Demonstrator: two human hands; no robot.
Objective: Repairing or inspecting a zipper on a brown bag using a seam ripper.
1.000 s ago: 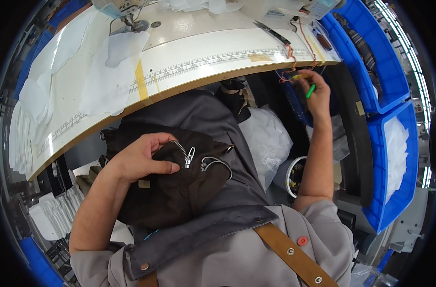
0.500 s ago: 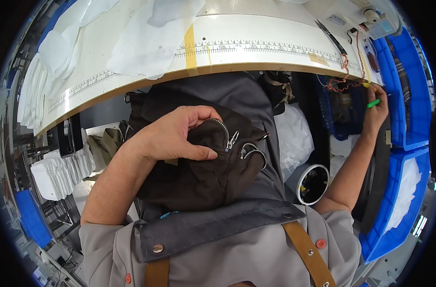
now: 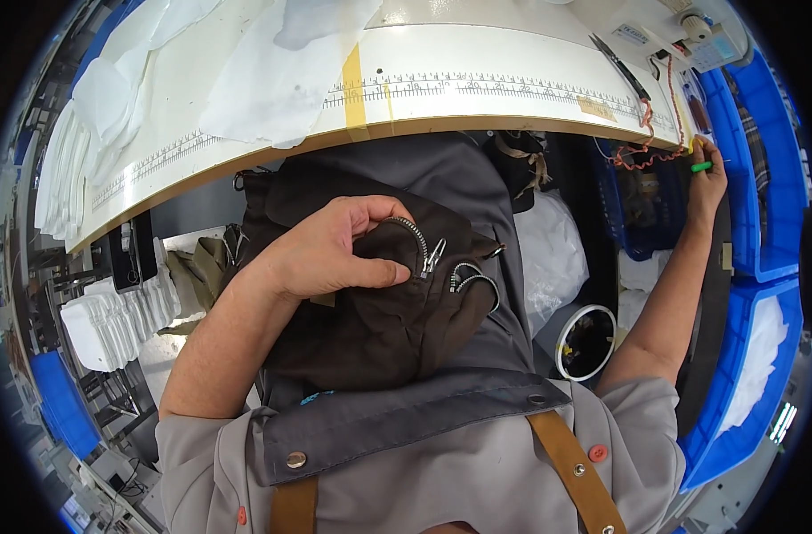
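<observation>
A dark brown garment with a metal zipper lies bunched across my lap. My left hand grips its cloth beside the zipper, thumb on top and the other fingers curled partly out of sight. A silvery slider with a long pull hangs at the zipper's end, and a second toothed strip curls to its right. Out at the table's right end, my right hand is closed on a small green-handled tool. A thin tip seems to stick out from it; its exact kind is unclear.
The white table carries a printed ruler along its front edge. Black snips on a coiled orange cord lie near its right end. Blue bins line the right side. White pieces hang at left; a round bin stands low right.
My right hand, with the green-handled tool, has shifted slightly right and upward along the table's end. The left hand keeps its hold on the garment, almost unmoved.
</observation>
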